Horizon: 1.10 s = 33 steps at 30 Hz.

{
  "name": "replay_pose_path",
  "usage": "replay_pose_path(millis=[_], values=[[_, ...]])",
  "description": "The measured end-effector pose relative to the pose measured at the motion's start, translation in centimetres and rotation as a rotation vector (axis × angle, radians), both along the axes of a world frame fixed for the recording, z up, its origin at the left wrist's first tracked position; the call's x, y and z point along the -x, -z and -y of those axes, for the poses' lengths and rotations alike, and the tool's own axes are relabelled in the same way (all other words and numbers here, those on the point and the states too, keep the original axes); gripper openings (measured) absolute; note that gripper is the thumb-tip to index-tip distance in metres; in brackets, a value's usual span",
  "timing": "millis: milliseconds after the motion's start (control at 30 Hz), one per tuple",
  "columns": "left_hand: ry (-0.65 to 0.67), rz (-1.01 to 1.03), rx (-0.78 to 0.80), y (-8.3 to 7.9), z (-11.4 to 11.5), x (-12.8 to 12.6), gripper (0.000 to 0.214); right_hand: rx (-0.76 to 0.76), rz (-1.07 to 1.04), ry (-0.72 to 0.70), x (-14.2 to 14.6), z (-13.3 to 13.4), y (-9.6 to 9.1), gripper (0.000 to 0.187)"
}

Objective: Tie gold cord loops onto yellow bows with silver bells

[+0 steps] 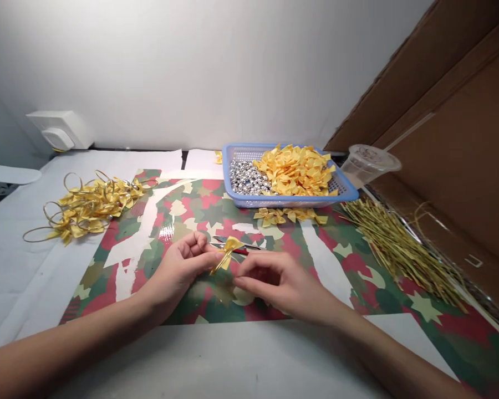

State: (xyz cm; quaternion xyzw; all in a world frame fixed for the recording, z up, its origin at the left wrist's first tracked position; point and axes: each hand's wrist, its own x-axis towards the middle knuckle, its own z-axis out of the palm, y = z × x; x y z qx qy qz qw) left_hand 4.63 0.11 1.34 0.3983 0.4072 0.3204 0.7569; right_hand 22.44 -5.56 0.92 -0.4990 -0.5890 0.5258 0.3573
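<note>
My left hand (178, 271) pinches the left side of a small gold ribbon bow (227, 254) between its fingertips. My right hand (276, 285) is just to the right of the bow, its curled fingertips very close to the ribbon. A pair of red-handled scissors (233, 246) lies directly behind the bow on the camouflage-patterned paper (216, 310). Part of the scissors is hidden by the bow.
A blue plastic basket (289, 174) holds silver beads and yellow ribbon pieces. Gold bows lie in a heap (91, 208) at left and a small row (289, 216) by the basket. Gold twist ties (399, 249) and a clear plastic cup (370, 164) are at right.
</note>
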Motion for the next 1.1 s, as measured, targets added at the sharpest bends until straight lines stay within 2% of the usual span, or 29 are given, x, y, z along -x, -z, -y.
replay_pose_path(millis=[100,267,567,833,1100], values=[[0.000,0.006,0.015,0.1,0.1,0.1,0.043,0.171,-0.234,0.047,-0.7,-0.2,-0.6,0.018],[0.046,-0.009,0.027,0.2,0.6,0.2,0.047,0.106,-0.386,0.246,-0.2,-0.2,-0.1,0.023],[0.073,-0.003,0.056,0.2,0.7,0.1,0.047,0.002,-0.254,0.353,0.9,0.8,0.1,0.020],[0.073,0.018,0.040,0.7,0.7,0.2,0.044,-0.045,-0.206,0.380,0.9,1.0,0.2,0.018],[0.072,0.027,0.054,0.5,0.6,0.1,0.045,-0.077,-0.197,0.386,0.9,0.9,0.1,0.016]])
